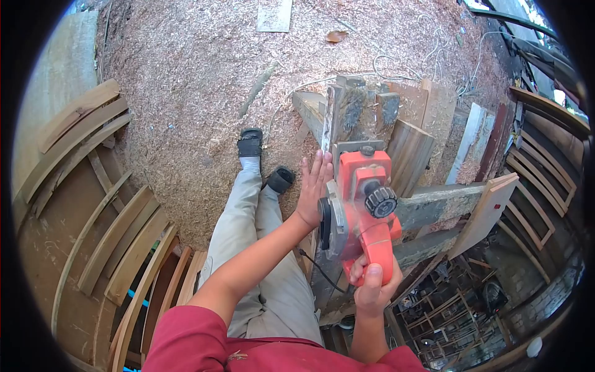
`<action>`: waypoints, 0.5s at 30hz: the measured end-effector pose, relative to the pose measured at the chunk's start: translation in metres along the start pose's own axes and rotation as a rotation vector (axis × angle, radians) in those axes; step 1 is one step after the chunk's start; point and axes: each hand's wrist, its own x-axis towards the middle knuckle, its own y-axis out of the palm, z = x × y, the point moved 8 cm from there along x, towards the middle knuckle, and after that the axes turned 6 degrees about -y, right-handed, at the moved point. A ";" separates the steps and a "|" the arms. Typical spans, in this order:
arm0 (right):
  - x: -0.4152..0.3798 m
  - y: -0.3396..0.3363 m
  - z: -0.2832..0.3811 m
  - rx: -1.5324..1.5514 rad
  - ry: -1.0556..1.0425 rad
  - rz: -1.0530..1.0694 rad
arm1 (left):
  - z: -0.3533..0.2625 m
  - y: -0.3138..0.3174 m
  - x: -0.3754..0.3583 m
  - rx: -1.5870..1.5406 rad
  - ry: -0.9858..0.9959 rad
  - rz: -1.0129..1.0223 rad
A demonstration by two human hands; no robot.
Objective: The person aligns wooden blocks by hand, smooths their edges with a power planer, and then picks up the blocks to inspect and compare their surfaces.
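The red planer sits in front of the person, over rough wooden timbers, its underside hidden. The right hand is clamped round the planer's rear handle, thumb on top. The left hand is apart from the right, just left of the planer, fingers extended; whether it presses on wood I cannot tell. A black cord runs left of the planer. Well left of the planer lie curved wooden pieces; to its right, a pale board.
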 end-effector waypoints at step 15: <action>0.060 0.002 0.040 0.285 -0.065 -0.039 | -0.017 -0.025 0.006 -0.053 -0.008 -0.078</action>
